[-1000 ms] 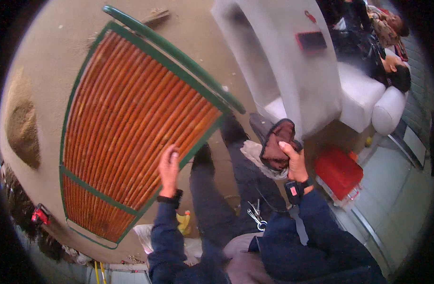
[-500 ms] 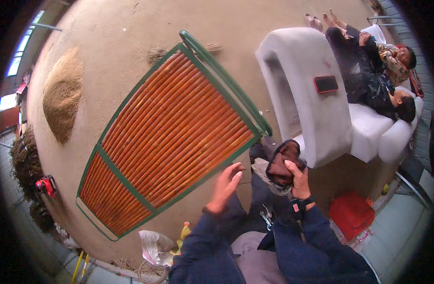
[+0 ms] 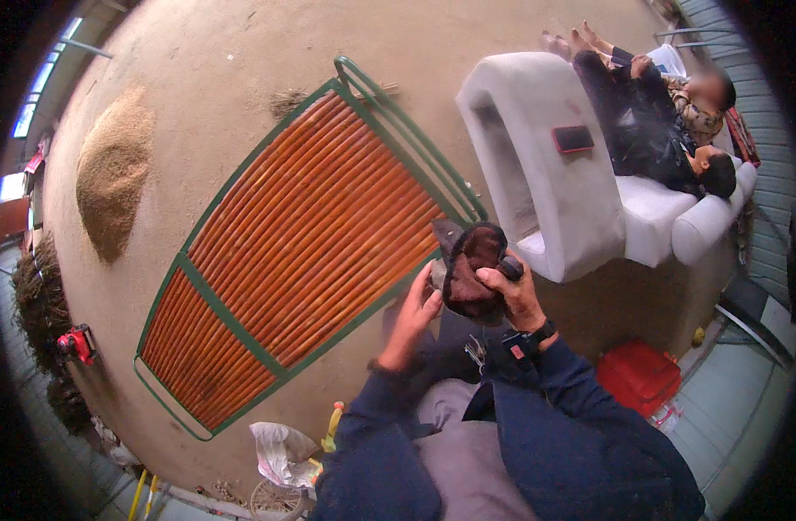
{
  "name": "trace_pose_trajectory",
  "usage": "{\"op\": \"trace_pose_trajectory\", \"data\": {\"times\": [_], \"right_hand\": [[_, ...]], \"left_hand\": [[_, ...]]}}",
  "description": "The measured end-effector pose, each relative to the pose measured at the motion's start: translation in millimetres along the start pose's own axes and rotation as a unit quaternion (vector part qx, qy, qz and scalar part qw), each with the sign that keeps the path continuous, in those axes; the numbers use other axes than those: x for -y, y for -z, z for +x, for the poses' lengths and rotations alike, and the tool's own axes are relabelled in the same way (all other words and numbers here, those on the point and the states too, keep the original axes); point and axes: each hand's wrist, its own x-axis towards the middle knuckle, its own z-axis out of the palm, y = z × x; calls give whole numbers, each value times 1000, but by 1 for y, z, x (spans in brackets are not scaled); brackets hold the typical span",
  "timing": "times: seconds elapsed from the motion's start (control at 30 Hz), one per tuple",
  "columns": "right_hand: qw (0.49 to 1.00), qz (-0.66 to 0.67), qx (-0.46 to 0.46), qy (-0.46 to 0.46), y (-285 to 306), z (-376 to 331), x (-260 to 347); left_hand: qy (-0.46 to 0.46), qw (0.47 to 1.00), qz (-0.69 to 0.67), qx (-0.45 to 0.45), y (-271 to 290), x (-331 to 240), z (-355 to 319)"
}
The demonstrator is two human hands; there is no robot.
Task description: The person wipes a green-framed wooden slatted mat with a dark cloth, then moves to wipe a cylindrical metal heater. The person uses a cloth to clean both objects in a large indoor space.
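Note:
A dark brown soft item with a plush lining and a black rim (image 3: 473, 291) is held up in front of my body; its exact kind is unclear. My right hand (image 3: 513, 295) is closed round its right side, the thumb pressing into the brown lining. On the other side, my left hand (image 3: 411, 317) has its fingertips on a greyish part at the item's left edge, some fingers hidden behind it. A dark watch (image 3: 530, 339) is on my right wrist. Metal keys or clips (image 3: 476, 352) hang at my waist, below the item.
A slatted brown lounger with a green metal frame (image 3: 278, 372) spreads to the left. White padded furniture (image 3: 580, 204) with a phone (image 3: 572, 139) on it stands right; two people (image 3: 667, 148) sit beyond. A grain pile (image 3: 113, 174), red object (image 3: 639, 378) and white sack (image 3: 283, 453) lie around.
Both hands have lifted the brown item up and to the left. My left hand, apart from it before, now touches its left edge. The view has shifted slightly.

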Motion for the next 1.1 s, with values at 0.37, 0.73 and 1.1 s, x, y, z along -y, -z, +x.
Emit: {"op": "trace_pose_trajectory", "data": {"times": [0.37, 0.73, 1.1], "right_hand": [[997, 67, 23, -22, -9, -57, -3], [983, 111, 144, -5, 13, -72, 5], [977, 44, 201, -54, 60, -80, 31]], "left_hand": [[-5, 989, -116, 96, -12, -30, -39], [22, 992, -127, 9, -23, -61, -71], [-78, 990, 80, -89, -61, -65, -47]]}}
